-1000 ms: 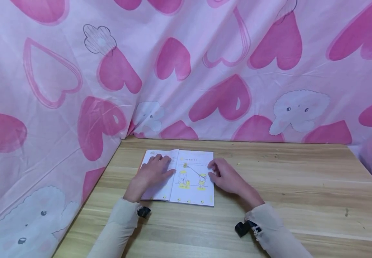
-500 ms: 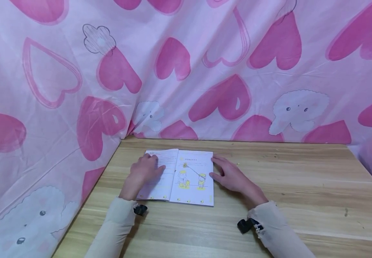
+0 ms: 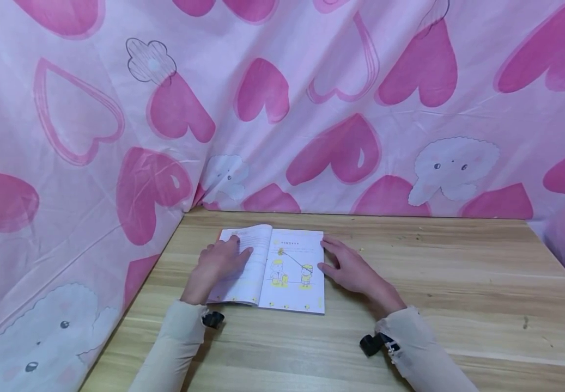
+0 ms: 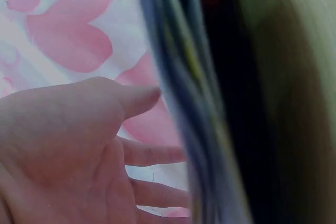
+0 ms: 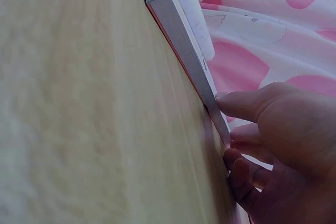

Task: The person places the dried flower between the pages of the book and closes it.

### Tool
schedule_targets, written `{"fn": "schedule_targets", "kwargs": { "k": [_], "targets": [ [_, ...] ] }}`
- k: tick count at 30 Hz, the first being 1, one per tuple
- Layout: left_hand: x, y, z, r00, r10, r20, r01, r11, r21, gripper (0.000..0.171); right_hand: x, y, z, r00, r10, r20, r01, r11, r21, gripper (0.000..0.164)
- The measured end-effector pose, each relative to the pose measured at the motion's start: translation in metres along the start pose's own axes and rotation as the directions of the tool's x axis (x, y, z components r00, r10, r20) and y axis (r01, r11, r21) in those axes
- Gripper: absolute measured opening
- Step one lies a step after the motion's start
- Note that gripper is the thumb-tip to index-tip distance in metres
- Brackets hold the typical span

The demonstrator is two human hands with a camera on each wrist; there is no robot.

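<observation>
An open book lies on the wooden table, with yellow-tinted cartoon figures on its right page. My left hand rests on the left page, fingers extended and thumb spread toward the spine. In the left wrist view, the straight fingers of that hand reach to the blurred, slightly fanned pages, whose edge hides the fingertips. My right hand touches the book's right edge. In the right wrist view its thumb lies against the page block, and the other fingers are loosely bent beside it.
The wooden table extends to the right of and in front of the book. A pink heart-patterned cloth hangs behind the table and along its left side. Each wrist wears a black camera mount.
My left hand has slid left from near the spine to the outer part of the left page. The right hand's fingers have straightened along the book's edge. The left pages bulge slightly higher near the spine.
</observation>
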State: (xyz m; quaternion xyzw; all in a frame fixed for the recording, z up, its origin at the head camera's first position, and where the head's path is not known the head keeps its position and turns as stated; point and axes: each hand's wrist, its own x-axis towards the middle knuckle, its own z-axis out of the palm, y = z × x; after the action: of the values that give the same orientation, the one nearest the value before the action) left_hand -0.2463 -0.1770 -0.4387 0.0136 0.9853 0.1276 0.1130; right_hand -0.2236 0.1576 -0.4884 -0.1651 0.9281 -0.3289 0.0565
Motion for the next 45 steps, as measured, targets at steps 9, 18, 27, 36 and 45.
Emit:
{"fn": "schedule_targets", "kwargs": {
  "k": [9,18,27,36,45],
  "targets": [
    [-0.004,0.005,-0.001,1.0,0.013,-0.016,-0.015,0.996,-0.087,0.083,-0.002,-0.001,0.0,1.0,-0.004,-0.008,0.004,1.0,-0.005,0.071],
    [-0.004,0.011,-0.002,0.994,0.076,-0.081,-0.094,0.966,-0.239,0.083,-0.002,-0.002,0.0,1.0,0.002,-0.004,-0.002,1.0,-0.001,0.071],
    [-0.01,0.02,-0.015,0.95,0.23,-0.21,-0.278,0.93,-0.24,0.081,-0.002,-0.002,0.001,1.0,0.018,-0.004,-0.018,1.0,0.013,0.072],
    [-0.026,0.039,-0.027,0.85,0.37,-0.375,-0.443,0.887,-0.129,0.058,-0.001,0.0,0.001,1.0,0.018,-0.006,-0.017,1.0,0.015,0.072],
    [-0.043,0.059,-0.023,0.792,0.35,-0.5,-0.497,0.845,-0.195,0.058,-0.002,0.0,0.002,1.0,0.01,-0.011,-0.01,1.0,0.007,0.071]
  ]
}}
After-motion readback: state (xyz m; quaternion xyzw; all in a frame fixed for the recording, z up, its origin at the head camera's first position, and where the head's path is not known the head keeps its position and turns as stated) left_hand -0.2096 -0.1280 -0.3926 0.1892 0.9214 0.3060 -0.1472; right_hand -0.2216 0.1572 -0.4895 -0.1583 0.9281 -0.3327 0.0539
